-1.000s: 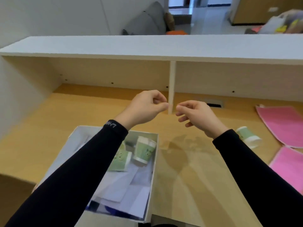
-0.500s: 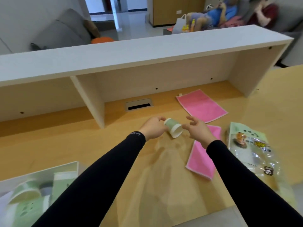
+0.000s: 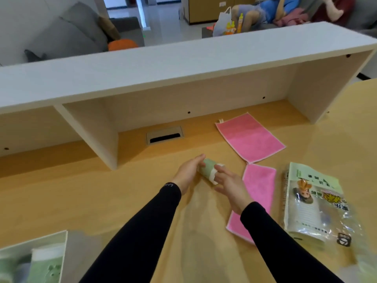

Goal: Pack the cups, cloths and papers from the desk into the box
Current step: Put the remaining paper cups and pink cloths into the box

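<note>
A green paper cup with a white rim lies on its side on the wooden desk. My left hand is wrapped around the cup's base end. My right hand has its fingers spread, the fingertips touching the cup's rim. Two pink cloths lie to the right: one cloth flat near the shelf, the other cloth partly under my right forearm. The box shows at the bottom left corner with green cups inside.
A clear plastic package with printed labels lies at the right. A white shelf unit spans the back of the desk, with a divider panel left of my hands. A cable slot sits in the desk behind the cup.
My view swung right from the box to the desk's right side. Both hands reached the lying cup; my left hand closed on it and my right fingers came against its rim.
</note>
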Demonstrator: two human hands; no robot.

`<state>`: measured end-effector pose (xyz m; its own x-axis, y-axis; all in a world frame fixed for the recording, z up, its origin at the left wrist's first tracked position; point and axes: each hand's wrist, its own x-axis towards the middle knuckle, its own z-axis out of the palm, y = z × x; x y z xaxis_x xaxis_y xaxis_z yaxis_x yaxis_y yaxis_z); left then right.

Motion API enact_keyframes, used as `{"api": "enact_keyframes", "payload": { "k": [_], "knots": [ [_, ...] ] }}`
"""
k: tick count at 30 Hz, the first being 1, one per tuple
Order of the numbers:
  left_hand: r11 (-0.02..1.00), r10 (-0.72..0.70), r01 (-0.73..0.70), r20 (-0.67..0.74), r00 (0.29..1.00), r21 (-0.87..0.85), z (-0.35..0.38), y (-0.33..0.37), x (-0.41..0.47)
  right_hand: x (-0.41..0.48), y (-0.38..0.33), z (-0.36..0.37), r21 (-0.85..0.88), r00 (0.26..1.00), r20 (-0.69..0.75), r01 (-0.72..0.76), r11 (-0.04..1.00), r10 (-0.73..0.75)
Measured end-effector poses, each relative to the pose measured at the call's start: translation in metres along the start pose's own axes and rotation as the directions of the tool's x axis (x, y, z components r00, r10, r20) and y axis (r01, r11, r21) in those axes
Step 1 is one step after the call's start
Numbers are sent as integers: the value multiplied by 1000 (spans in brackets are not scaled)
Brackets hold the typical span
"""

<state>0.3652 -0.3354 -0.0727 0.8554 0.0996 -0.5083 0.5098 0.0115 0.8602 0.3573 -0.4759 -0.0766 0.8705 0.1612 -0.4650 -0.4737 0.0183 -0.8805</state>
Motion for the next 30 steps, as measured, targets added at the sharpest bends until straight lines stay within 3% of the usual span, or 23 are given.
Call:
{"api": "enact_keyframes", "payload": {
  "k": [5, 9, 12, 17, 20, 24, 28, 30],
  "knots": [
    [950, 267, -217, -230, 936, 223, -12, 10, -25, -9, -17, 13, -23, 972, -162, 167, 986, -168],
    [859, 498, -407, -321, 806, 310, -59, 46, -76, -40, -62, 68, -69, 930, -7, 367, 928, -368],
    [824, 567, -486, -451, 690, 292, -118, 61, -138, -74, -84, 126, -46, 876, 183, 461, 886, -446],
    [887, 459, -383, -583, 671, 257, -222, 37, -258, -148, -78, 228, -112, 757, 553, 481, 870, -347],
    [927, 373, -306, -643, 669, 218, -266, 3, -315, -186, -57, 277, -223, 671, 697, 538, 813, -253],
    [958, 265, -265, -700, 663, 111, -303, -45, -358, -220, -20, 324, -330, 594, 783, 648, 687, -184],
    [970, 203, -230, -789, 580, 81, -331, -85, -373, -240, 7, 353, -368, 541, 837, 660, 655, -75],
    [983, 179, -75, -789, 588, 167, -343, -103, -375, -243, 18, 356, -424, 561, 827, 635, 646, -9]
  ]
}}
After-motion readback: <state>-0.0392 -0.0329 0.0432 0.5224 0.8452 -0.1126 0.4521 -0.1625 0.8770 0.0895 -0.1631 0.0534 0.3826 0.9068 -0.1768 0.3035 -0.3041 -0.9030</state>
